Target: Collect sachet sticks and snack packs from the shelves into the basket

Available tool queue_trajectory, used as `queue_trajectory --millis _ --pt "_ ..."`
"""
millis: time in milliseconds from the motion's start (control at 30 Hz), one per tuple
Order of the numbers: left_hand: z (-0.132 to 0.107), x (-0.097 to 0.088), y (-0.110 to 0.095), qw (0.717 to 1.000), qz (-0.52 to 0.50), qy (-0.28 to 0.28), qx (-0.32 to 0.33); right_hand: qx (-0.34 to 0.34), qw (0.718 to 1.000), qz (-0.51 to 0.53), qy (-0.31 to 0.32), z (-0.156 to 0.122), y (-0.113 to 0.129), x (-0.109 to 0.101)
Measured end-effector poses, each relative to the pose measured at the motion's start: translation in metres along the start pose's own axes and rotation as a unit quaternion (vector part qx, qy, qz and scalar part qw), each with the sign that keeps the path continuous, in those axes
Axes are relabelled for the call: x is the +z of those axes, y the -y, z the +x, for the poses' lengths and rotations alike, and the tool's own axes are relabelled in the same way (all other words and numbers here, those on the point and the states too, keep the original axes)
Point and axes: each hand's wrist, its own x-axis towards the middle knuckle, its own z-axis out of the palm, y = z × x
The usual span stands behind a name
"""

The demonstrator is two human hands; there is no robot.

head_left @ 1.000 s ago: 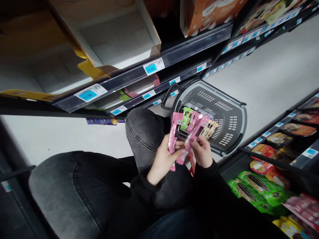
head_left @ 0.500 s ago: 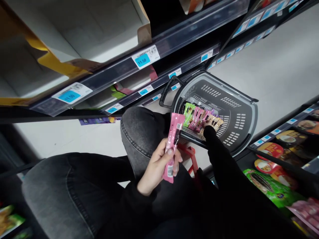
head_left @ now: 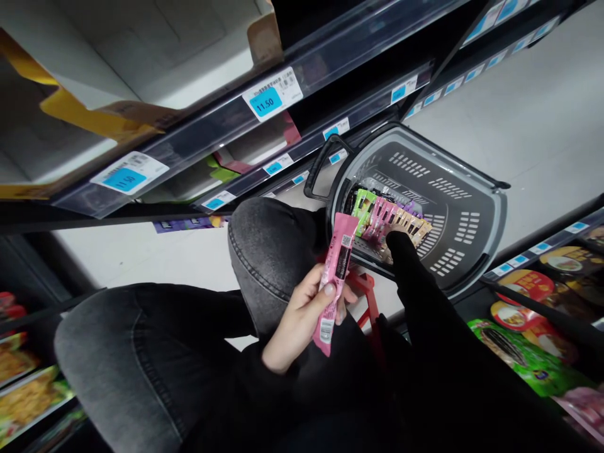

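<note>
My left hand (head_left: 302, 314) is closed round a long pink snack packet (head_left: 335, 277), held upright over my knee. My right arm in a black sleeve reaches into a black shopping basket (head_left: 467, 207) on the floor. My right hand (head_left: 391, 242) is mostly hidden behind the sleeve end, down among a row of packets (head_left: 387, 217) coloured green, pink and tan that stand in the basket's near side. I cannot see its fingers.
I am crouched in a shop aisle in dark jeans. Shelves with blue price tags (head_left: 267, 100) and cardboard trays (head_left: 141, 56) run along the left. Lower shelves of packaged snacks (head_left: 523, 358) stand at the right. A red object (head_left: 365, 289) lies by the basket.
A second ago both hands held pink packets together. The right hand has since gone into the basket with its packet. The left hand keeps one pink packet and has tilted it slightly.
</note>
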Motion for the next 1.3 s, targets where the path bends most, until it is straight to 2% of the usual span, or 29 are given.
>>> queue_trajectory --millis 100,167,267,333,400,467,567,700,833,933,1000,1033,1100,1133,1167,1233,1300 --pt "-0.001 0.002 -0.003 1.000 -0.015 -0.008 0.010 0.001 1.000 0.000 -0.001 -0.002 0.017 -0.011" --pt "-0.003 0.002 -0.006 0.999 -0.034 0.018 -0.007 -0.004 1.000 0.003 0.002 -0.019 0.031 -0.015" --pt "-0.004 0.003 -0.007 0.998 -0.009 0.053 -0.042 -0.099 0.986 0.125 0.051 -0.082 0.052 -0.016" --pt "-0.005 0.004 -0.004 0.997 0.028 0.045 -0.051 -0.186 0.942 0.255 0.118 -0.138 0.068 -0.015" --pt "-0.005 0.007 0.001 0.996 0.062 0.034 -0.053 -0.227 0.908 0.322 0.144 -0.188 0.086 -0.012" --pt "-0.005 0.009 0.007 0.991 0.119 0.030 -0.045 -0.235 0.899 0.344 0.138 -0.220 0.101 -0.008" --pt "-0.006 0.010 0.010 0.981 0.195 0.014 -0.001 -0.220 0.907 0.348 0.094 -0.235 0.110 -0.004" --pt "-0.012 0.010 0.008 0.945 0.321 0.052 0.031 -0.229 0.913 0.336 0.017 -0.235 0.094 -0.005" --pt "-0.018 0.014 0.011 0.884 0.461 0.054 0.052 -0.195 0.914 0.349 0.064 -0.248 0.071 -0.008" --pt "-0.021 0.017 0.014 0.871 0.481 0.053 0.081 -0.174 0.903 0.386 0.067 -0.231 0.062 -0.016" --pt "-0.021 0.018 0.015 0.885 0.452 0.050 0.095 -0.164 0.890 0.425 0.019 -0.193 0.061 -0.024" --pt "-0.021 0.018 0.014 0.896 0.432 0.046 0.096 -0.151 0.892 0.426 -0.012 -0.166 0.061 -0.026" --pt "-0.019 0.016 0.012 0.918 0.387 0.039 0.079 -0.102 0.933 0.339 -0.059 -0.108 0.063 -0.025" --pt "-0.017 0.014 0.010 0.929 0.362 0.037 0.064 -0.072 0.964 0.249 -0.063 -0.081 0.064 -0.021" --pt "-0.016 0.013 0.008 0.939 0.338 0.037 0.047 -0.053 0.982 0.172 -0.058 -0.056 0.065 -0.014" --pt "-0.012 0.011 0.003 0.956 0.290 0.039 0.019 -0.033 0.996 0.073 -0.043 -0.021 0.067 0.005" --pt "-0.009 0.010 -0.003 0.968 0.247 0.040 -0.002 -0.033 0.998 0.034 -0.028 -0.002 0.067 0.024"
